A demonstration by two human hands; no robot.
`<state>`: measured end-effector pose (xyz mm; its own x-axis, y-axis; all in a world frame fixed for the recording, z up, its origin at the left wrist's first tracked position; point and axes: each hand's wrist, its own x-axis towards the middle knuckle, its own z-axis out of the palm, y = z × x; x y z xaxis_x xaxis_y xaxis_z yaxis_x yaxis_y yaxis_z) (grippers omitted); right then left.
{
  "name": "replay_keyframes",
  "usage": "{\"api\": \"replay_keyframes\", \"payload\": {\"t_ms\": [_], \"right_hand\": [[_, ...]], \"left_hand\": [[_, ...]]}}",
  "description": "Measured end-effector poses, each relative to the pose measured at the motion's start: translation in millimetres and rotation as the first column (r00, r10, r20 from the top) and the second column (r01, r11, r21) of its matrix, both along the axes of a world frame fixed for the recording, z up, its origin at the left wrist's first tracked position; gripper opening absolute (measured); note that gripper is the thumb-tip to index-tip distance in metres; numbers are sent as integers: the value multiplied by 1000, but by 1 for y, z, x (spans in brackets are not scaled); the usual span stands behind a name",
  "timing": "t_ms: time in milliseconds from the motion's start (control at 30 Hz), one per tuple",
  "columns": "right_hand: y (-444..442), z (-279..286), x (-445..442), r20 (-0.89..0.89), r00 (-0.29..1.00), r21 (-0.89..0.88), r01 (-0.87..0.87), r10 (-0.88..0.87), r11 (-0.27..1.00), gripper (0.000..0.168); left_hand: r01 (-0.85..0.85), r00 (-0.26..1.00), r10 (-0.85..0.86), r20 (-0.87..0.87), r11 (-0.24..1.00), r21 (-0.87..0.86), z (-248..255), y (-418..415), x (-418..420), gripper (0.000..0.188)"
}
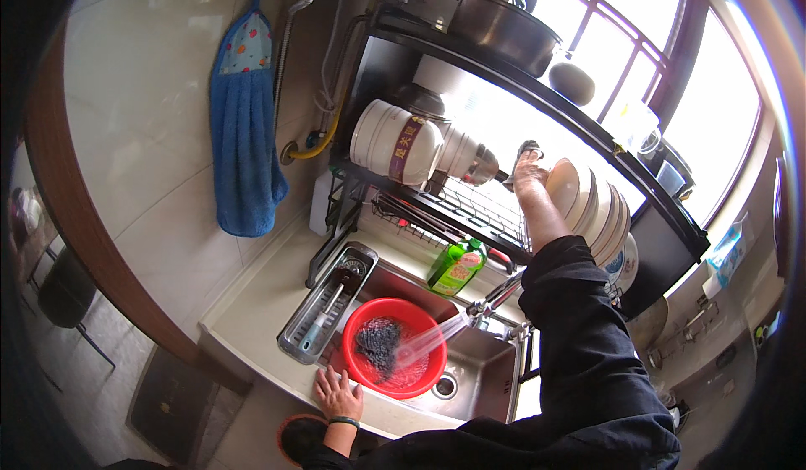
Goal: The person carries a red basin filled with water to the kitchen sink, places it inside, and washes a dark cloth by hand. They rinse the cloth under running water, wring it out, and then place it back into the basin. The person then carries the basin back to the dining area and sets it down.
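Observation:
My right hand (pixel 529 166) reaches into the black dish rack, its fingers on a dark cloth (pixel 529 148) beside a row of upright plates (pixel 570 193). My left hand (pixel 339 394) rests spread on the counter edge in front of the sink, holding nothing. Just beyond it, a red plastic basin (pixel 442 369) stands in the steel sink (pixel 488 375). Water sprays from the faucet (pixel 482 309) into the basin, where a dark, wet cloth (pixel 378 341) lies.
White bowls (pixel 403 146) sit stacked in the rack. A large steel pot (pixel 500 29) stands on top. Green dish soap (pixel 458 268) is behind the sink. A steel drain tray (pixel 296 338) holding a brush (pixel 318 328) lies left. A blue towel (pixel 245 136) hangs on the wall.

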<state>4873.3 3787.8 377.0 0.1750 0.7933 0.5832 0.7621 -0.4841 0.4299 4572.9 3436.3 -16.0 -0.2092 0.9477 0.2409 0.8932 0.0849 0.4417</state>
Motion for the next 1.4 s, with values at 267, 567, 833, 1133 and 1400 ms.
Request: {"api": "replay_keyframes", "payload": {"t_ms": [267, 567, 833, 1133, 1400], "right_hand": [[-14, -3, -30, -150, 988, -218, -57, 24, 974, 44], [-37, 57, -43, -18, 1000, -378, -7, 0, 926, 40], [23, 78, -7, 144, 797, 564, -553, 587, 613, 14], [-1, 39, -52, 34, 964, 14, -265, 264, 964, 39], [-15, 18, -42, -127, 979, -222, -185, 160, 957, 15]], "left_hand": [[-23, 1000, 23, 0, 1000, -11, -1, -1, -2, 49], [-17, 1000, 17, -5, 1000, -10, -4, 0, 0, 50], [-5, 1000, 4, -10, 1000, -14, -5, 2, 3, 49], [-13, 1000, 13, -20, 1000, -2, 0, 1, 0, 48], [2, 1000, -2, -1, 1000, -4, 3, -1, 1, 47]]}}
